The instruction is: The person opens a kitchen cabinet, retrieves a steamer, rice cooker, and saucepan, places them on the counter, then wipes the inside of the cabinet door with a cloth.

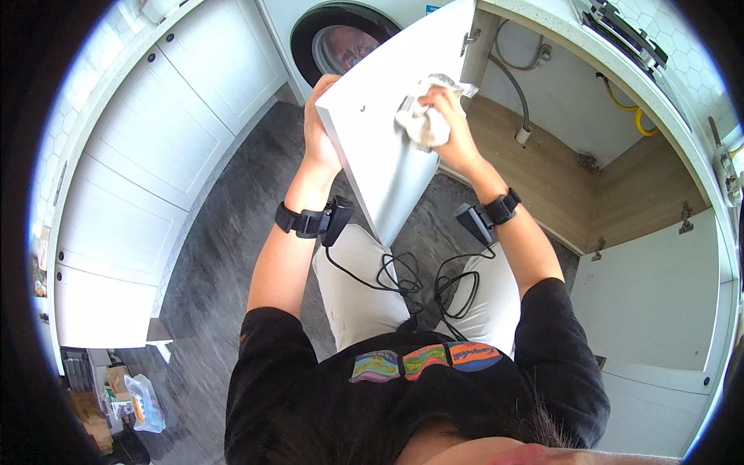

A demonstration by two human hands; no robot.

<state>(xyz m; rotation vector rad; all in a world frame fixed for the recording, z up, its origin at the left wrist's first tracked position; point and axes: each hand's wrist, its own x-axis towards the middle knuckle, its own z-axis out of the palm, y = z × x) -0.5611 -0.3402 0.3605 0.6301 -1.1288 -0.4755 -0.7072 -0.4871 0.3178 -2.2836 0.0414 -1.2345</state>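
A white cabinet door stands swung out in front of me, its inner face towards me. My left hand grips the door's left edge, with the fingers partly hidden behind it. In my right hand is a crumpled white cloth, pressed against or very close to the door's inner face. A metal hinge joins the door to the cabinet at the upper right. Black straps with small devices sit on both wrists, and their cables hang over my lap.
To the right is an open under-counter cabinet with a grey hose and a yellow pipe. Its other door stands open. A washing machine is behind the held door. White cupboards line the left; bags lie at lower left.
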